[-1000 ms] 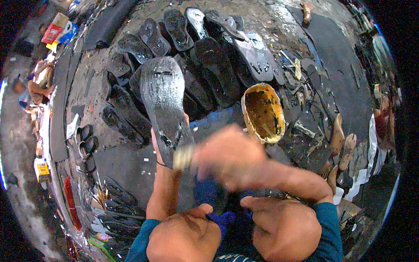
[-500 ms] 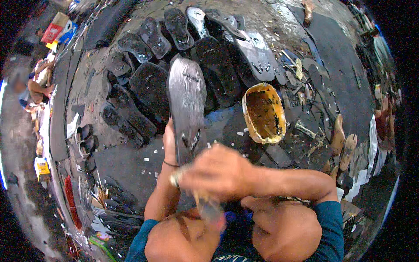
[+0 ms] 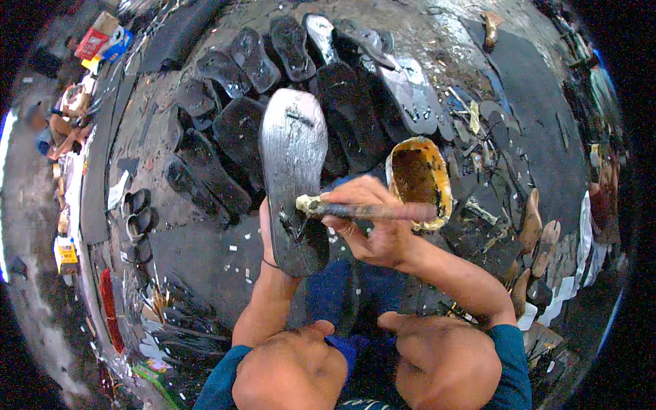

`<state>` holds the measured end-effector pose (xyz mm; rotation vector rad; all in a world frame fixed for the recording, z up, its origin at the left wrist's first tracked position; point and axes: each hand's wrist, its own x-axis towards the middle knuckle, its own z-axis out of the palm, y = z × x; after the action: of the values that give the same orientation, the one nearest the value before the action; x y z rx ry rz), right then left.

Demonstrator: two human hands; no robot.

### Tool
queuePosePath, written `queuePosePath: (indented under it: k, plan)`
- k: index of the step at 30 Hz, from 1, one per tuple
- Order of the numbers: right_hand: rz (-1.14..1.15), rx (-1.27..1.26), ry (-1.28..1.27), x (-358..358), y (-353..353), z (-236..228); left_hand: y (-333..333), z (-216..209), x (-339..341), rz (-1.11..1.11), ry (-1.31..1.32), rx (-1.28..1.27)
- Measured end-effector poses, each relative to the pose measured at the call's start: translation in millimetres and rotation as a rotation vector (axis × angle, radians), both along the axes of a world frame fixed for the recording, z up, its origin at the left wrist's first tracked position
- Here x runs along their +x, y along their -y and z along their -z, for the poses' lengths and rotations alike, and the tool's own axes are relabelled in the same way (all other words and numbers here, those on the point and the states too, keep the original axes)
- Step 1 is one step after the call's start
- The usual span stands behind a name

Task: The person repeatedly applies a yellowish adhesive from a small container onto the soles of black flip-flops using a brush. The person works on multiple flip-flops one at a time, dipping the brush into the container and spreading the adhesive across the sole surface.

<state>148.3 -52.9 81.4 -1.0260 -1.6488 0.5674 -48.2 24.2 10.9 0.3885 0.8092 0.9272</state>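
Brush and right hand: since half a second ago both have risen from the sole's near end to its lower middle, and the handle, which pointed down toward the lap, now points right.
Seated person: a co-worker (image 3: pixel 65 130) at the far left edge, well apart from the left fingers.
Box: a yellow-and-white carton (image 3: pixel 66 253), far to the left of the left fingers.
Sandals: a dark open pair (image 3: pixel 140 220), left of the left fingers and well apart from them.
Left hand: the left hand (image 3: pixel 265 231) grips the sole from behind, with part of it showing along the left edge; the other fingers are hidden.
Sole in hand: a black, foot-shaped sole with a glossy silvery sheen (image 3: pixel 295 160), held up above the left fingers, its slit near the far end.
Sole cluster: matching black foot-shaped soles (image 3: pixel 348 109), lying beyond the fingers of both hands.
Brush: a short brush with a pale clotted tip and a dark-to-reddish stick handle (image 3: pixel 362 211), the tip at the sole's face, just left of the right fingers.
Right hand: the right hand (image 3: pixel 381 240) has its fingers closed around the handle.
Tub: a yellow oval container smeared with black (image 3: pixel 443 179), just beyond and right of the right fingers.
Shoe lasts: tan foot-shaped forms (image 3: pixel 529 222), well right of the right fingers.
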Motion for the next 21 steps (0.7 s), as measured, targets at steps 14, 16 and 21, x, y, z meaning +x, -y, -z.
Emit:
queuePosePath:
  k: [14,16,21]
  plan:
    - [0.312,-0.555,-0.104,40,74,22,-82,54,104,-0.013,-0.013,0.036]
    - [0.390,-0.567,-0.068,40,81,26,-75,82,105,-0.102,0.039,0.061]
    - [0.622,-0.633,0.156,94,66,53,72,106,12,0.044,-0.511,0.205]
